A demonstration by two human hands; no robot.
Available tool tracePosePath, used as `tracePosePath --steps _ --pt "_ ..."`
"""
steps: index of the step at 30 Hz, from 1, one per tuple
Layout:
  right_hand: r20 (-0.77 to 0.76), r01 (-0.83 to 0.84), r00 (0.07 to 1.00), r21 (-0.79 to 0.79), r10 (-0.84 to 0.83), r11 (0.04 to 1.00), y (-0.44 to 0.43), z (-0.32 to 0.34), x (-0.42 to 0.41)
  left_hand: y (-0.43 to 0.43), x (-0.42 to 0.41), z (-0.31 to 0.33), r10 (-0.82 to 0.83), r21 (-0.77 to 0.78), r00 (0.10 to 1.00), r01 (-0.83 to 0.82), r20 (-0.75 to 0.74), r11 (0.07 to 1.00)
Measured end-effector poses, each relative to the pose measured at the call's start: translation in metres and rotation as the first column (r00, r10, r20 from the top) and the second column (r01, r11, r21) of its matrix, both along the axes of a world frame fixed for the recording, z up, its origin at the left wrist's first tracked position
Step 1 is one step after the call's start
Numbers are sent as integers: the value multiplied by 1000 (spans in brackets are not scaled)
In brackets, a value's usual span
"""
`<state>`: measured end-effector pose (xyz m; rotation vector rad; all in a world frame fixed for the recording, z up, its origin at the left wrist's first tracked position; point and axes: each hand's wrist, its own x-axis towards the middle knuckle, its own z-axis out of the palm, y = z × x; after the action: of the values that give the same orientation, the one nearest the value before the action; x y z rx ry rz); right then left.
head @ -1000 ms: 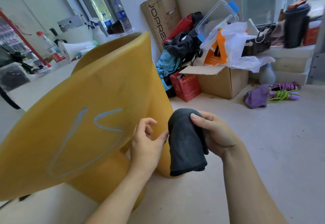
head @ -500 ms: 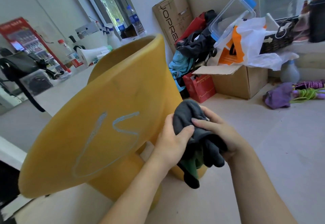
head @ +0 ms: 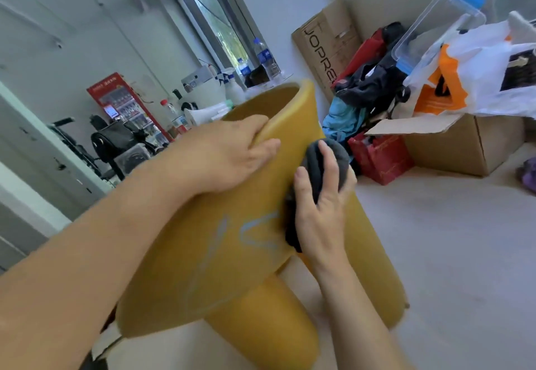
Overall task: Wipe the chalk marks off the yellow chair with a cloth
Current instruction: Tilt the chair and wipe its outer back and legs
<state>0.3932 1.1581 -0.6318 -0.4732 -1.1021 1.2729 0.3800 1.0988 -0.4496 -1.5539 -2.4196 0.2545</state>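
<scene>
The smooth yellow plastic chair (head: 220, 253) stands on a pale floor (head: 452, 253), with a brown cardboard box (head: 458, 146) behind it. The left hand (head: 232, 155) grips the chair's upper rim. The right hand (head: 319, 195) presses a bunched dark grey cloth (head: 322, 160) onto the chair, touching pale blue chalk marks (head: 249, 233).

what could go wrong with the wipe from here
The dark cloth is bunched into a wad under the right hand, so it may smear the chalk marks rather than lift them. Only the left hand, gripping the rim, steadies the tilted yellow chair; a hard push could shift it.
</scene>
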Motion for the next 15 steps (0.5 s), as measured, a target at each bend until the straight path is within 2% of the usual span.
tracePosePath --steps 1,2,4,6,8,9,10,12,13,15 --pt "21 45 999 -4 -45 999 0 -10 -9 -2 -4 -2 -7 34 972 -1 236 999" --pt "47 101 994 -42 -99 994 0 -24 -17 -3 -6 -4 -58 95 930 25 362 995" --pt "158 245 962 -140 -222 959 -8 -52 -35 -2 -8 -6 -129 152 921 77 368 985" --pt "246 292 943 -282 -225 914 -25 -71 -53 -1 -8 -8 -152 176 931 97 332 980" --pt "174 163 981 -510 -84 845 -39 -62 -58 -1 -7 -8 -170 196 926 108 336 975" --pt "106 61 994 -589 3 806 -40 -51 -56 -1 -7 -8 -175 202 917 107 359 974" --pt "66 19 997 -599 26 800 -38 -37 -50 0 -8 -8 -182 210 902 106 391 972" --pt "54 115 993 -470 -102 875 -29 -3 -28 3 -9 -8 -188 243 883 87 430 966" --pt "32 226 973 -325 -228 918 -27 19 -15 5 -8 -8 -189 258 878 78 439 963" --pt "-86 385 919 -12 -384 923 -33 55 3 10 -10 -8 -222 305 852 78 473 949"
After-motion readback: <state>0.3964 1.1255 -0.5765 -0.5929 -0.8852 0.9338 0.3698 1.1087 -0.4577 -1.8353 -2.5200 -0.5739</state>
